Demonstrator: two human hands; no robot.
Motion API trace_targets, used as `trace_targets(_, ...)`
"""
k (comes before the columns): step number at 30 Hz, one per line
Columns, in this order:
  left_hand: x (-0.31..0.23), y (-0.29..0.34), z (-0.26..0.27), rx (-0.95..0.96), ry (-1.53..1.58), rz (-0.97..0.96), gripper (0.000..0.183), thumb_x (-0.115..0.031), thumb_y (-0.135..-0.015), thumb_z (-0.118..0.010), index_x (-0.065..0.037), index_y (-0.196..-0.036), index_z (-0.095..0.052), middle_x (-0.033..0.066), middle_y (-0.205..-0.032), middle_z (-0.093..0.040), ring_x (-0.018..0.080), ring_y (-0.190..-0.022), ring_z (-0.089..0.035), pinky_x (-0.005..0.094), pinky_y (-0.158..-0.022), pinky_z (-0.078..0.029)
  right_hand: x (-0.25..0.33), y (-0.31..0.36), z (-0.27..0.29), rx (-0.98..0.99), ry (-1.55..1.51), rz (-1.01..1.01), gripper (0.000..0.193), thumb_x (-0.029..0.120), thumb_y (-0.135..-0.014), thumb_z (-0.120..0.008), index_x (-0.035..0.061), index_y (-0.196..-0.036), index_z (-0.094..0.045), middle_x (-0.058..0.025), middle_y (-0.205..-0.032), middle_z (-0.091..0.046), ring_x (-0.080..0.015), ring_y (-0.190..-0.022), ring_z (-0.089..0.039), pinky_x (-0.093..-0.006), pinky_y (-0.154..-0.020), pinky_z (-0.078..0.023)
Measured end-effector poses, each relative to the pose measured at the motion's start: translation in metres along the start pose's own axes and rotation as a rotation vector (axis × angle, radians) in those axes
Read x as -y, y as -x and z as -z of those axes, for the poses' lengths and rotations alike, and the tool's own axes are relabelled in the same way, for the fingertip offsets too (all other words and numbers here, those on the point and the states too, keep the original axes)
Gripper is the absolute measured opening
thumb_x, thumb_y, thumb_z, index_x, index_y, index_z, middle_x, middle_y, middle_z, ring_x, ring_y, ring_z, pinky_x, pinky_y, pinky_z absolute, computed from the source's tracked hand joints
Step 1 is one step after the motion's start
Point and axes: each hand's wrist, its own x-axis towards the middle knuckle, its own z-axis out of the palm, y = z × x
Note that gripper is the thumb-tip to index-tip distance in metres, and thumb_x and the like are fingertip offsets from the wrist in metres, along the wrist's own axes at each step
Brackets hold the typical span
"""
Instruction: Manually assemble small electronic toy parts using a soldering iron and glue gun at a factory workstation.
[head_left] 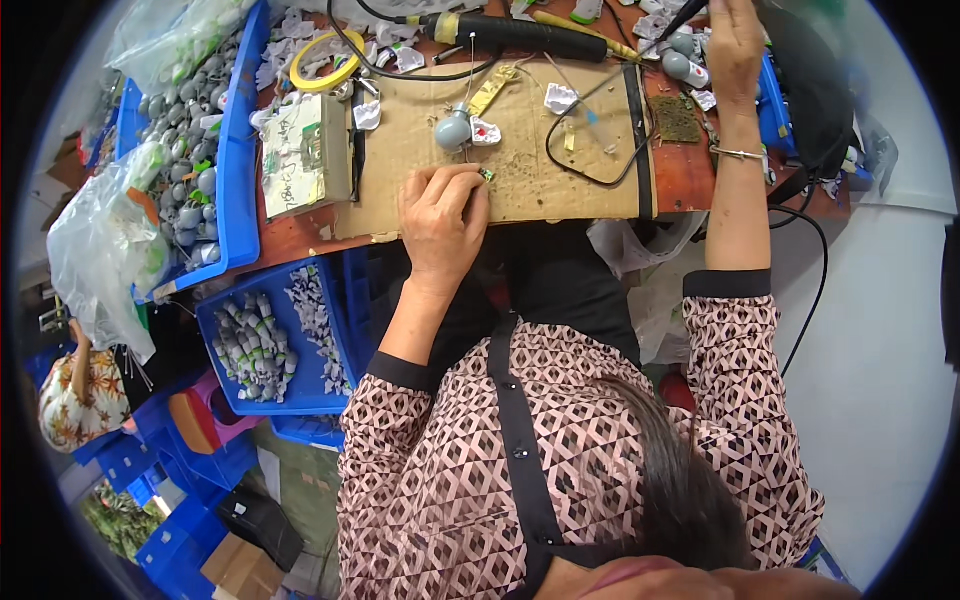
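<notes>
My left hand (pixel 442 222) rests at the front of a cardboard sheet (pixel 400 165), its fingers curled and pinched together. A small green circuit board (pixel 487 174) shows at those fingertips, mostly covered by them. Just beyond lies a grey round bulb-like piece (pixel 453 131) with thin wires, beside a white plastic piece (pixel 486 133) that has red inside. Far to the right, my right hand (pixel 736 52) is raised near the top edge, closed on a slim black soldering iron (pixel 686 18) whose tip points down to the left.
Blue bins (pixel 240 150) of grey bulb-like parts stand at the left; another blue bin (pixel 300 395) sits below the table. A white box (pixel 305 155), yellow tape roll (pixel 328 60), thick black cylinder (pixel 520 36) and looping black cable (pixel 560 165) surround the cardboard. Another person (pixel 85 395) is at far left.
</notes>
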Motion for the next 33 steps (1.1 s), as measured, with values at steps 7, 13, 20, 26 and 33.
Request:
trace_targets(7, 0.0, 0.001, 0.0, 0.001, -0.023, 0.02, 0.007, -0.01, -0.074, -0.068, -0.01, -0.08, -0.063, -0.0021, -0.092, -0.066, 0.0218, -0.084, -0.055, 0.0348, -0.076, -0.041, -0.005, 0.018, 0.003, -0.021, 0.406, 0.378, 0.027, -0.008, -0.082, -0.049, 0.004, -0.106, -0.055, -0.0115, -0.092, -0.051, -0.025, -0.08, -0.052, -0.032, -0.072, -0.042)
trace_targets(13, -0.004, -0.001, 0.0, 0.015, -0.044, -0.003, 0.009, -0.01, -0.073, -0.069, -0.011, -0.08, -0.063, -0.0018, -0.092, -0.065, 0.0219, -0.084, -0.056, 0.0348, -0.076, -0.041, -0.007, 0.048, 0.01, -0.107, 0.255, 0.421, 0.016, 0.004, -0.087, -0.057, 0.0033, -0.102, -0.05, -0.0133, -0.094, -0.061, -0.0263, -0.078, -0.058, -0.0349, -0.075, -0.048)
trace_targets(20, -0.005, 0.0, -0.004, -0.021, -0.091, -0.043, 0.012, -0.009, -0.072, -0.069, -0.01, -0.082, -0.062, -0.0013, -0.092, -0.064, 0.022, -0.086, -0.056, 0.0357, -0.076, -0.042, 0.041, 0.13, -0.045, 0.419, 0.076, 0.406, 0.037, -0.015, -0.069, -0.051, 0.008, -0.099, -0.05, -0.0141, -0.097, -0.056, -0.0326, -0.09, -0.056, -0.0368, -0.076, -0.047)
trace_targets(26, -0.008, 0.001, -0.009, -0.034, -0.104, -0.028, 0.011, -0.009, -0.073, -0.067, -0.01, -0.081, -0.061, -0.0002, -0.091, -0.062, 0.0228, -0.086, -0.054, 0.0365, -0.077, -0.041, 0.041, 0.138, -0.056, 0.585, 0.021, 0.337, 0.04, -0.016, -0.071, -0.049, 0.0092, -0.101, -0.05, -0.0149, -0.096, -0.053, -0.0335, -0.09, -0.058, -0.0379, -0.072, -0.05)
trace_targets(33, -0.012, 0.002, -0.014, -0.044, -0.196, 0.017, 0.01, -0.012, -0.074, -0.065, -0.009, -0.079, -0.057, 0.0044, -0.086, -0.054, 0.0259, -0.083, -0.051, 0.0385, -0.076, -0.04, 0.035, 0.058, 0.007, 0.336, 0.498, 0.491, 0.034, -0.015, -0.071, -0.053, 0.0073, -0.097, -0.056, -0.0098, -0.097, -0.055, -0.0261, -0.087, -0.056, -0.0339, -0.077, -0.047)
